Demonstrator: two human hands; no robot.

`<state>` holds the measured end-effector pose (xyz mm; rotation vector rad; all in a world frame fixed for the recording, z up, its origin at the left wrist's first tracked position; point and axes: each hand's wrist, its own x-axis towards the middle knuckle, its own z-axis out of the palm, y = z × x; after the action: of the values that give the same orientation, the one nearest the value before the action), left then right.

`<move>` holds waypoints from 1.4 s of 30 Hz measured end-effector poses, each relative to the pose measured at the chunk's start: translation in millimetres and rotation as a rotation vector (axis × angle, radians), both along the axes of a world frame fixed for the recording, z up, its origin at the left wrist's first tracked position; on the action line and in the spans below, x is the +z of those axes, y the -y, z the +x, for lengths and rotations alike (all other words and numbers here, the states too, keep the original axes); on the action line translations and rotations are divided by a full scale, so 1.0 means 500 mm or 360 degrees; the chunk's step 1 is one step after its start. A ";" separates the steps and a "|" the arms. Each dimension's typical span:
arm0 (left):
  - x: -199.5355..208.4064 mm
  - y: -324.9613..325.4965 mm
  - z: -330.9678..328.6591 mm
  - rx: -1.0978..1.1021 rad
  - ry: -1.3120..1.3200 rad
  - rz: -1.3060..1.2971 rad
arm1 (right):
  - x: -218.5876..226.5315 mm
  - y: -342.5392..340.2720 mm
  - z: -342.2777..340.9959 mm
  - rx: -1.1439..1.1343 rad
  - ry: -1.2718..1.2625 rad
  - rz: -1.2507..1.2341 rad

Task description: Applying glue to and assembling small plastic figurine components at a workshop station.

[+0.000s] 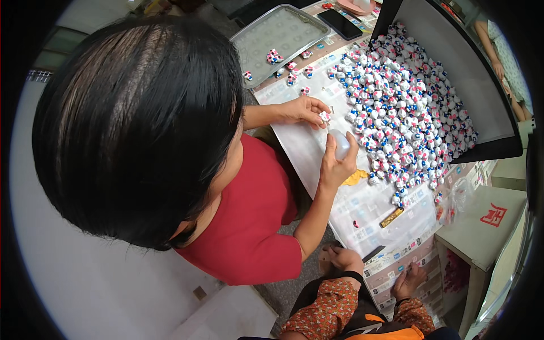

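Observation:
My left hand point(344, 259) is at the table's near edge with bent fingers; what they hold, if anything, is hidden. A dark flat strip point(373, 253) lies just beyond it. My right hand point(409, 281) rests on the paper-covered table, its fingers loosely bent and apart, with nothing visible in them. To the left, a co-worker in red point(249, 209) holds a small white figurine point(324, 117) in one hand and a whitish, rounded squeeze bottle point(341, 143) in the other.
A large heap of small white, blue and pink figurines point(396, 102) fills the table's far right against a dark-edged panel point(453, 51). A metal tray point(249, 54), a phone point(340, 24), a yellow cloth point(355, 177) and a gold-coloured cutter point(392, 217) lie around. A cabinet point(470, 226) stands right.

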<state>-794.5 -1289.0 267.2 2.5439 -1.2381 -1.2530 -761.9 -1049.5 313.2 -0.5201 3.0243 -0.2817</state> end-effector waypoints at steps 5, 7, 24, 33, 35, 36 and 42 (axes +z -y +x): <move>-0.009 -0.001 -0.001 0.0040 -0.0051 0.0031 | -0.006 -0.001 -0.004 0.0011 -0.0046 0.0001; 0.003 0.002 -0.011 0.0013 -0.0036 0.0037 | -0.011 -0.009 -0.003 0.0002 -0.0040 0.0007; 0.022 0.012 -0.003 -0.0067 -0.0031 0.0052 | -0.015 -0.007 0.010 -0.0004 -0.0072 0.0015; 0.020 -0.005 0.004 0.0046 -0.0079 0.0052 | -0.001 -0.013 0.014 0.0000 -0.0063 0.0013; 0.019 -0.004 -0.002 0.0079 -0.0143 0.0094 | -0.004 -0.015 0.008 0.0002 -0.0067 -0.0005; 0.019 -0.005 -0.001 0.0116 -0.0206 0.0140 | -0.004 -0.018 0.008 0.0007 -0.0070 -0.0020; -0.027 -0.014 0.012 0.0062 -0.0172 0.0065 | -0.026 -0.028 0.006 0.0002 -0.0026 -0.0060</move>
<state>-788.4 -1282.1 254.0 2.4773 -1.1475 -1.4008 -759.0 -1035.3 300.2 -0.5298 3.0399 -0.3367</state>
